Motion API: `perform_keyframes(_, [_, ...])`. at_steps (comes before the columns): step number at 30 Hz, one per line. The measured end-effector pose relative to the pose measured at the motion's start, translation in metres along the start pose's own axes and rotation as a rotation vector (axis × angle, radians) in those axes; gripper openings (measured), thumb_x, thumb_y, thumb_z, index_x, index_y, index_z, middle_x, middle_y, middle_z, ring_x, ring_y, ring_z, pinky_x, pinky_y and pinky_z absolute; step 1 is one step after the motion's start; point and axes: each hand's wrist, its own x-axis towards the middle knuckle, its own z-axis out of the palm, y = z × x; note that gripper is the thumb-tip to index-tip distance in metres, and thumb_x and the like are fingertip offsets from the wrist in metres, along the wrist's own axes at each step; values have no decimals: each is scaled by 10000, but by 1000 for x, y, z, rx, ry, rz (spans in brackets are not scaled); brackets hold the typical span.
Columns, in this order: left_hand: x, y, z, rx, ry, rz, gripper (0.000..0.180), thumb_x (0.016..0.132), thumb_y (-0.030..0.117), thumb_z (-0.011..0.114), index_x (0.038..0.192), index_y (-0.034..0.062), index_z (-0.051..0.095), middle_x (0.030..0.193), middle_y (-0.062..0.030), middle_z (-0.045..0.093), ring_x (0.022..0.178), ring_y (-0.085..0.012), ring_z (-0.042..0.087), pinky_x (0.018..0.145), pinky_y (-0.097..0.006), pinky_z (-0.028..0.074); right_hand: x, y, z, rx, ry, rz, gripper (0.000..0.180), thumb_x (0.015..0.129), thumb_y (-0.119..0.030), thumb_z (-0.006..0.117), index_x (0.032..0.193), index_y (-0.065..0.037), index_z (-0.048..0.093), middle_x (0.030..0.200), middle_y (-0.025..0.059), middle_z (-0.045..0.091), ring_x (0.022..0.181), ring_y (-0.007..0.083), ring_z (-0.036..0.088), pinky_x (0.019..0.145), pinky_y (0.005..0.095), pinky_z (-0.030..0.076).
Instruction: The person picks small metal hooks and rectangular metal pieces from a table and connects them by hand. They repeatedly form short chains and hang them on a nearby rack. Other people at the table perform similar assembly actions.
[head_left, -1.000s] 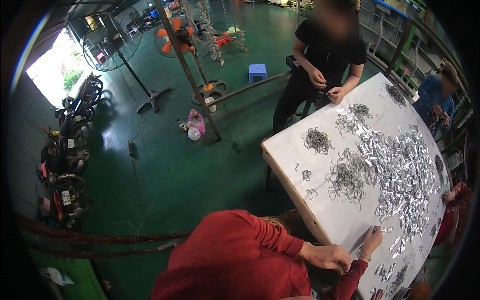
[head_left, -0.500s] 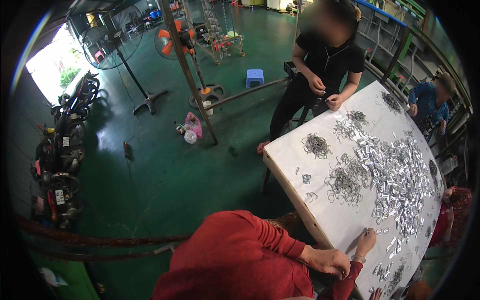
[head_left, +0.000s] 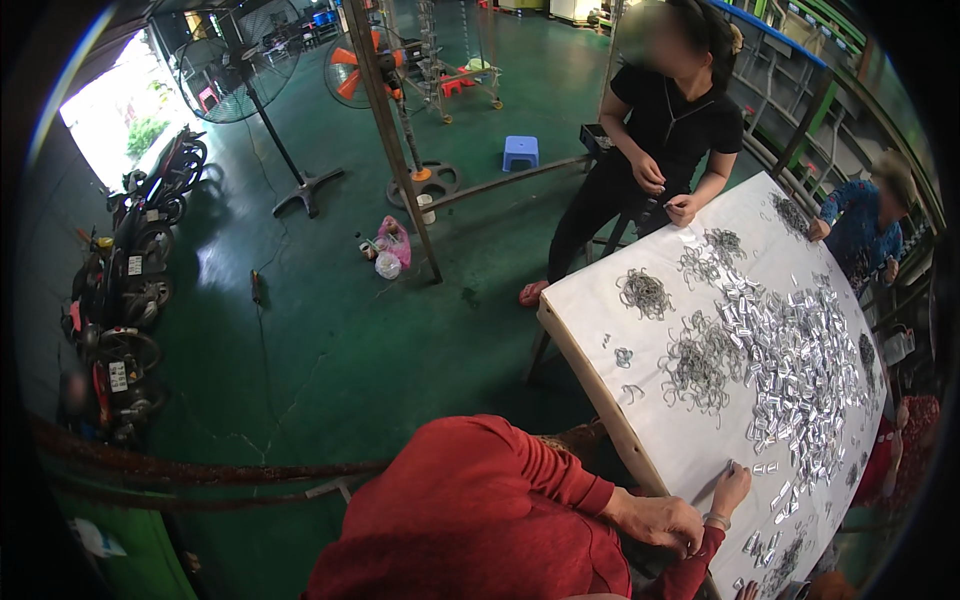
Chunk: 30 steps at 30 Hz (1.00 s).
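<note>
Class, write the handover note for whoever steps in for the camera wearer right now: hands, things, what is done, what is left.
Own hands: neither is in view.
Nearest worker, in red: far hand has its fingertips on the white table by loose silvery pieces; near hand is curled at the table's edge.
Things: heap of silvery pieces along the table's middle; wire tangles beside it.
Done: a few single wire loops lie apart near the edge.
Left: the heap and tangles remain unsorted.
</note>
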Motion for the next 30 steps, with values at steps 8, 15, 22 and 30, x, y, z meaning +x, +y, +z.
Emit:
perform_keyframes(8, [-1,-5,0,-15,23,-9,86,805,106,637,851,41,606,838,-64,617,847,-254,580,746,-363,460,-1,0,1,-7,25,-15,123,742,-33,596,843,24,636,792,180,560,786,355,555,719,426,442])
perform_keyframes(15, [-2,-1,0,-13,16,-13,81,804,96,633,847,34,604,837,-70,617,840,-257,584,745,-365,463,-2,-4,-1,-4,32,3,123,747,-38,599,846,21,640,800,182,563,797,356,554,729,426,442])
perform_keyframes(22, [-5,1,0,-14,26,-30,84,799,95,633,837,28,599,843,-76,622,841,-263,585,748,-369,463,0,-3,-2,-38,-14,14,151,796,-65,588,901,21,652,806,175,561,819,347,549,735,420,445])
perform_keyframes(30, [-7,3,1,-13,32,-15,88,801,93,635,847,26,601,846,-76,620,850,-261,583,758,-365,462,0,-11,-10,-35,-46,-12,152,778,-33,585,904,20,652,801,166,555,812,343,545,736,417,442])
